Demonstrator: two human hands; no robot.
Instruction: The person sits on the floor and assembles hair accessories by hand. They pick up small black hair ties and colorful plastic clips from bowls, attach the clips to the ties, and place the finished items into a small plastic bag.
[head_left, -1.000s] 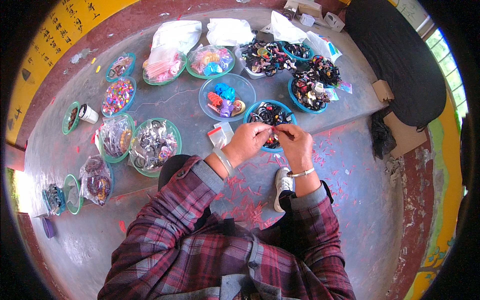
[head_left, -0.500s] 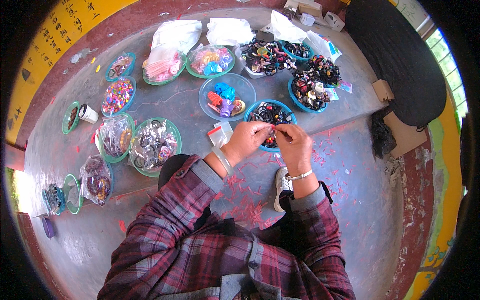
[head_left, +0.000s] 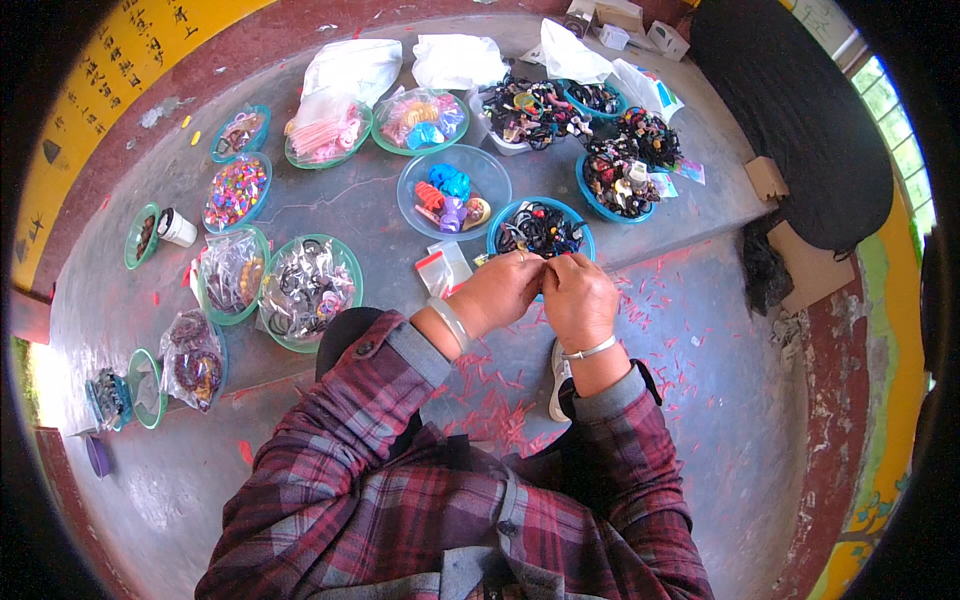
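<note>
1. The left hand (head_left: pixel 492 292) and right hand (head_left: pixel 582 300) come together at the fingertips, fingers bent inward, close enough to suit something small. From where I stand the knuckles hide the tips, so I cannot tell whether they grip anything.

2. A pale bangle (head_left: pixel 450 322) circles the left wrist and a metal bangle (head_left: pixel 590 349) the right. The grey cuffs (head_left: pixel 418 352) end short of both, which probably keeps cloth clear of the fingers.

3. Just beyond the fingertips sits the blue bowl (head_left: pixel 590 238), heaped with black bands (head_left: pixel 540 228). The hands partly cover its near side; being this close, its contents seem easy to reach.

4. A clear pouch (head_left: pixel 454 268) with a red strip lies near the left hand. Behind it, the clear bowl (head_left: pixel 418 170) has a few red, blue and purple pieces, apparently grouped apart from the dark stuff.

5. Farther left, a green bowl (head_left: pixel 358 290) contains loops in plastic, perhaps bagged against tangling.

6. White bags (head_left: pixel 352 70) line the back of the ledge (head_left: pixel 340 200). Its height seems to spare the bowls the red scraps (head_left: pixel 500 425) strewn on the floor (head_left: pixel 720 450) around the shoe (head_left: pixel 560 390).
</note>
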